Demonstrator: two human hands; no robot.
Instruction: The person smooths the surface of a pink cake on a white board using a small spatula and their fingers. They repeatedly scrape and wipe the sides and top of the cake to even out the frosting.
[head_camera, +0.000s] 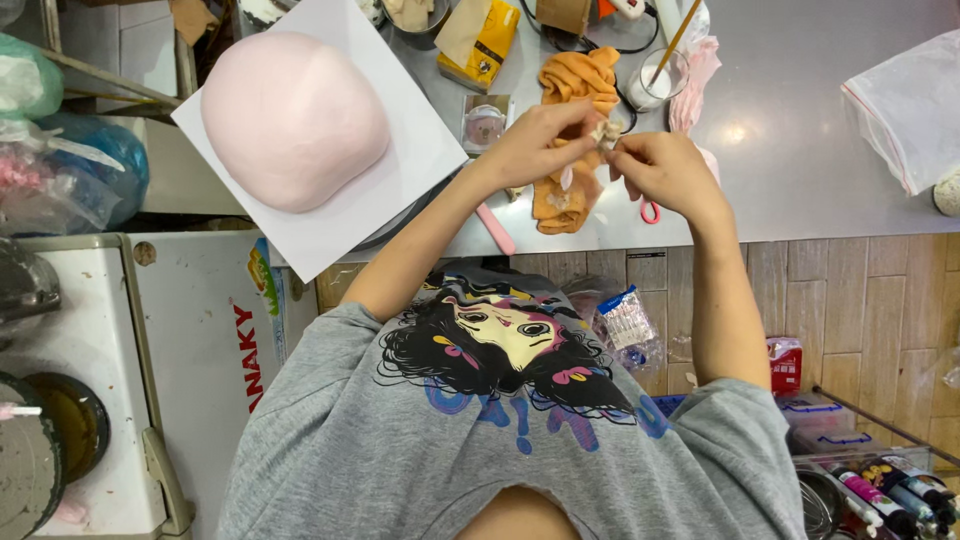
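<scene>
I see my left hand (535, 145) and right hand (665, 170) both pinching 1 small beige lump of modelling paste (605, 131) above the orange cloth (575, 140); it looks soft, light, easily dented, best held by fingertips.

- It looks like a small home craft or cake-decorating workshop.
- A grey metal worktable (800, 150) is crowded with a pink dome (293, 118) on a white board (330, 225), an orange cloth (572, 130) and a cup with a stick (660, 78).
- A tray of colour tubes (890, 490) stands on the wooden floor (880, 300).
</scene>
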